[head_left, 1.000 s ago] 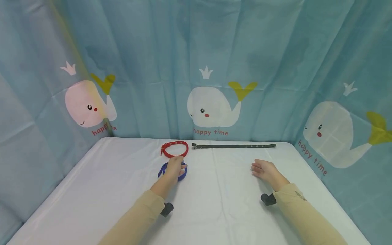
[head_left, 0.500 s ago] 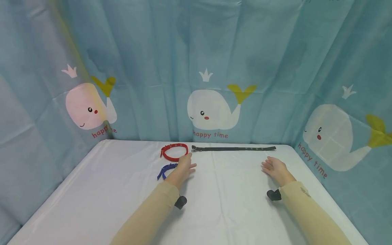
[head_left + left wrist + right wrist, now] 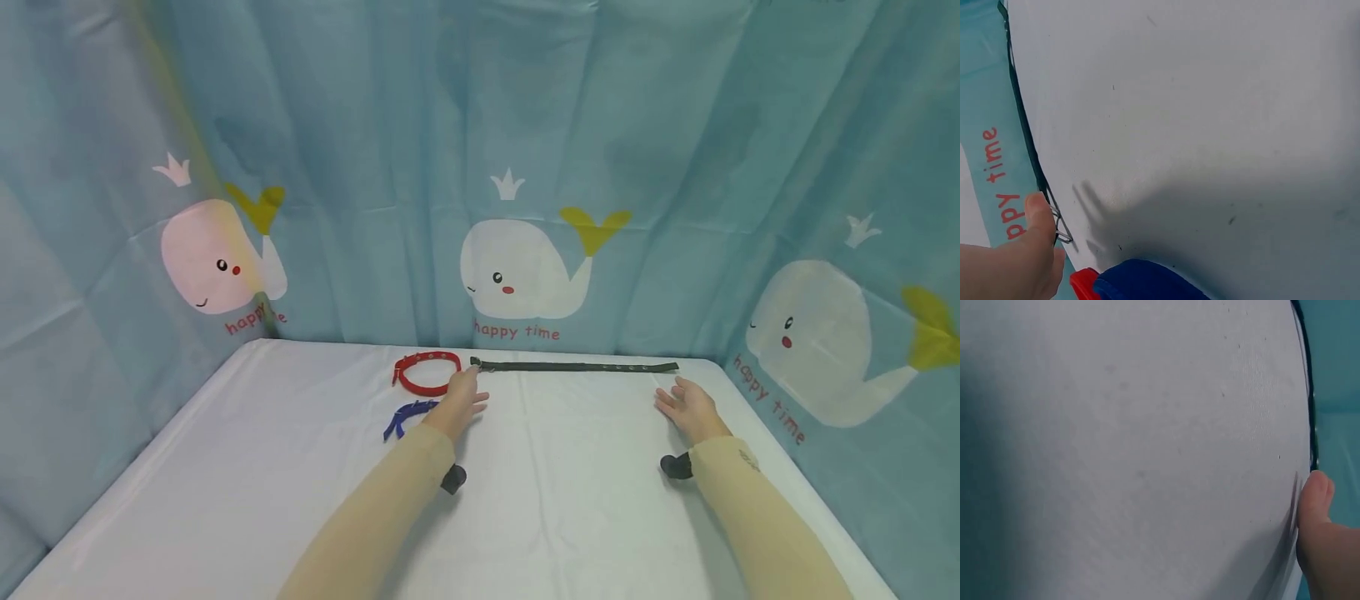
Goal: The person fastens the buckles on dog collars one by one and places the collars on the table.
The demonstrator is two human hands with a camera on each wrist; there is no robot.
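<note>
A dark green collar [image 3: 555,367] lies stretched out straight along the back of the table, its metal buckle at the left end and holes toward the right end. My left hand [image 3: 459,406] is just in front of the buckle end, fingers extended. In the left wrist view the thumb overlaps the buckle [image 3: 1060,228]; whether it touches cannot be told. Near the collar's holed end is my right hand [image 3: 692,410], fingers loosely spread and holding nothing. A red collar [image 3: 427,390] fastened in a loop and a blue collar [image 3: 412,409] lie left of my left hand, which partly hides the blue one.
White cloth covers the table [image 3: 570,500]. Behind it and along both sides hangs a blue curtain [image 3: 360,167] printed with whales, close to the table's back edge.
My left hand has left the blue collar and moved right and forward to the green collar's buckle end. The right hand has shifted right and slightly forward to the other end.
</note>
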